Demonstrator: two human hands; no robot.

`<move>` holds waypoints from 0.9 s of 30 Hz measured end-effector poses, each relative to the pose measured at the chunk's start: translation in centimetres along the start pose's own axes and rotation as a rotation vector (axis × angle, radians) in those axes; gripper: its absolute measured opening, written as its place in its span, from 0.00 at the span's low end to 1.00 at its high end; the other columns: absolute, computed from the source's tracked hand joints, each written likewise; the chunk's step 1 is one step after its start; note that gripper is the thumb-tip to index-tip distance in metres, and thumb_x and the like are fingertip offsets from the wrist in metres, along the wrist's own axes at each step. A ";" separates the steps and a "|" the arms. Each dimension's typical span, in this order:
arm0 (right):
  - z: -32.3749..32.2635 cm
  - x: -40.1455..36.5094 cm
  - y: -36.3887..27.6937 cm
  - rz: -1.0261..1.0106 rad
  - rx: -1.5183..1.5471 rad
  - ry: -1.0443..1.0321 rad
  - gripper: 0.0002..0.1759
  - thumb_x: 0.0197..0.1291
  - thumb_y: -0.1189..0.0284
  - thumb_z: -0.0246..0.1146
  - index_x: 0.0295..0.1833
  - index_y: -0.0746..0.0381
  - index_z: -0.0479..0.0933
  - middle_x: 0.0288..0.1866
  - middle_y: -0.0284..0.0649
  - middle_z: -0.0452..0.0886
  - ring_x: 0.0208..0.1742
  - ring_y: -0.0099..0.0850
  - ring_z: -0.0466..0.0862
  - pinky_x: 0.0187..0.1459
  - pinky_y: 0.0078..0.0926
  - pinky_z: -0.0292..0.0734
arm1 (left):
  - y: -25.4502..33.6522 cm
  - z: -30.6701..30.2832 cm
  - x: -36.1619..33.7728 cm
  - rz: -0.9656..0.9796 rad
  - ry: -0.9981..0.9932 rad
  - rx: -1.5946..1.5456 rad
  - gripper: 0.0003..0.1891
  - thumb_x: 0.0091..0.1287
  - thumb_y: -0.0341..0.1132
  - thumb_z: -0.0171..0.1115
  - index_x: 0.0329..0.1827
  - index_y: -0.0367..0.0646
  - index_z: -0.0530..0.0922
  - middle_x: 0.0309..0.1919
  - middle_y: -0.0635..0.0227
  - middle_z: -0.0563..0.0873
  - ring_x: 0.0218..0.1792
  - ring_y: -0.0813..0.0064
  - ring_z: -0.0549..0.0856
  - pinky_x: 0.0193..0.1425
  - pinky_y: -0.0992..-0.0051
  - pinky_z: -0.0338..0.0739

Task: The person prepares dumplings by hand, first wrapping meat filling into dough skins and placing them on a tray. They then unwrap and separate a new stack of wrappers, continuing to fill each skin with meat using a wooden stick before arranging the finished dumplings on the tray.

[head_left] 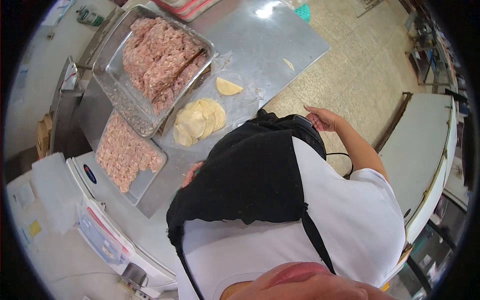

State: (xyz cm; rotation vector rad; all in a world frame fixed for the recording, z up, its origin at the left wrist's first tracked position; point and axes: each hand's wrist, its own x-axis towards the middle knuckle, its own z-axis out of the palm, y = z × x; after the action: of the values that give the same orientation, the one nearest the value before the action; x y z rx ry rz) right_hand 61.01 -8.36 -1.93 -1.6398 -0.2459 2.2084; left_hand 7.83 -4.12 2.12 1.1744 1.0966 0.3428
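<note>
"Dough rounds?"
"Fanned along the desk's near edge, just forward of your left hand, which is nearer but mostly hidden; I can't tell its grip."
"Right hand?"
"Loosely open, apparently empty, out past that edge."

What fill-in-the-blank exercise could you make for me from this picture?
Raw minced meat lies in ____ containers.
The pale wrappers lie closer to the ____ hand.
The apron partly hiding that hand is ____.
The shirt is ____.

Missing words: two; left; black; white.
</note>
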 end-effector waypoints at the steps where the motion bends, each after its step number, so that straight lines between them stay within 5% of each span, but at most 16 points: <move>1: 0.3 0.4 -0.3 0.012 0.024 -0.022 0.36 0.64 0.42 0.54 0.42 0.70 0.81 0.34 0.41 0.85 0.32 0.27 0.83 0.37 0.22 0.78 | 0.0 0.0 -0.2 -0.010 0.008 0.001 0.28 0.67 0.24 0.59 0.71 0.42 0.64 0.44 0.65 0.82 0.47 0.77 0.82 0.49 0.81 0.75; 8: 1.0 -0.4 -2.0 0.008 -0.028 -0.038 0.35 0.65 0.44 0.55 0.42 0.71 0.81 0.33 0.42 0.85 0.29 0.27 0.83 0.33 0.20 0.77 | 0.1 0.7 -1.1 -0.072 0.046 -0.005 0.28 0.67 0.25 0.60 0.70 0.42 0.64 0.43 0.66 0.82 0.46 0.77 0.82 0.48 0.81 0.75; 13: -1.6 1.3 -1.3 -0.005 -0.034 -0.004 0.33 0.65 0.44 0.55 0.33 0.67 0.79 0.24 0.33 0.79 0.22 0.24 0.77 0.25 0.20 0.70 | 0.9 2.0 -1.3 -0.132 0.157 0.028 0.28 0.67 0.25 0.60 0.70 0.41 0.64 0.42 0.67 0.82 0.46 0.77 0.82 0.48 0.81 0.75; 17: -0.8 0.4 -3.7 0.050 -0.454 0.222 0.32 0.66 0.45 0.53 0.28 0.65 0.79 0.21 0.33 0.77 0.19 0.26 0.75 0.24 0.23 0.70 | 2.2 2.6 -1.5 -0.141 0.243 -0.098 0.28 0.67 0.27 0.61 0.70 0.42 0.65 0.39 0.69 0.81 0.43 0.79 0.81 0.47 0.80 0.75; 18: -3.4 1.6 -3.3 -0.129 -0.652 0.243 0.31 0.66 0.46 0.54 0.30 0.65 0.80 0.22 0.34 0.79 0.21 0.27 0.77 0.26 0.23 0.73 | 2.8 2.4 -1.3 -0.113 0.198 -0.200 0.27 0.66 0.28 0.62 0.69 0.42 0.66 0.36 0.70 0.81 0.40 0.80 0.81 0.46 0.80 0.75; 20: -4.7 2.2 -5.8 -0.316 -0.873 0.229 0.31 0.66 0.46 0.54 0.31 0.66 0.81 0.24 0.36 0.81 0.23 0.27 0.79 0.28 0.24 0.75 | 4.6 2.6 -1.3 -0.056 0.304 -0.145 0.27 0.66 0.29 0.63 0.68 0.42 0.67 0.35 0.72 0.81 0.37 0.81 0.80 0.44 0.80 0.75; 22: -3.2 -1.2 -11.0 -0.011 -0.911 0.194 0.27 0.66 0.51 0.56 0.36 0.67 0.83 0.28 0.39 0.84 0.27 0.27 0.83 0.32 0.23 0.78 | 6.4 2.8 -1.0 -0.009 0.399 -0.081 0.26 0.66 0.31 0.63 0.68 0.42 0.69 0.34 0.73 0.80 0.35 0.82 0.79 0.42 0.80 0.74; 27: 3.7 -6.5 -22.0 -0.119 -1.144 -0.139 0.20 0.67 0.59 0.58 0.36 0.66 0.83 0.29 0.38 0.84 0.30 0.25 0.83 0.32 0.22 0.77 | 8.4 1.4 1.6 0.050 0.790 0.118 0.20 0.65 0.36 0.65 0.59 0.44 0.76 0.30 0.74 0.78 0.32 0.83 0.76 0.38 0.79 0.73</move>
State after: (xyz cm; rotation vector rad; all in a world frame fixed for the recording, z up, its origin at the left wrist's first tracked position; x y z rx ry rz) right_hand 63.42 9.49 12.79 -1.8162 -1.8476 2.1699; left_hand 12.33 -0.33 8.53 1.1962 1.7871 0.8338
